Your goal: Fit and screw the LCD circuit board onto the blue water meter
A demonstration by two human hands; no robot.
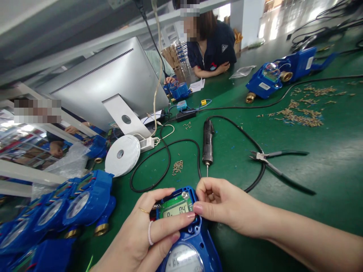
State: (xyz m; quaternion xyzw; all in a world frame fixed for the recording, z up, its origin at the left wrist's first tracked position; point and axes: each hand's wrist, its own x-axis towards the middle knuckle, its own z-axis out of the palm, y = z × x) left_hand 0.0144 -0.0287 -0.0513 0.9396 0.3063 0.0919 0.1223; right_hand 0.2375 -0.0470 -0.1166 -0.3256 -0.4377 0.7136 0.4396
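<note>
A blue water meter (195, 245) with an open top lies at the near edge of the green table (326, 158). Its green circuit board with a lit display (176, 207) shows through the opening. My left hand (147, 234) grips the meter's left side, index finger and thumb laid across the board's lower edge. My right hand (224, 206) pinches at the board's upper right corner, fingertips touching the housing. An electric screwdriver (208, 141) lies just beyond my hands, its bit pointing toward the meter.
Several blue meters (70, 207) crowd the left. Pliers (272, 160) lie to the right, small screws (177, 167) and brass parts (300, 113) are scattered. A tape roll (122, 155), a monitor back (113, 83), cables, another meter (272, 77), and a seated person (211, 45) are farther off.
</note>
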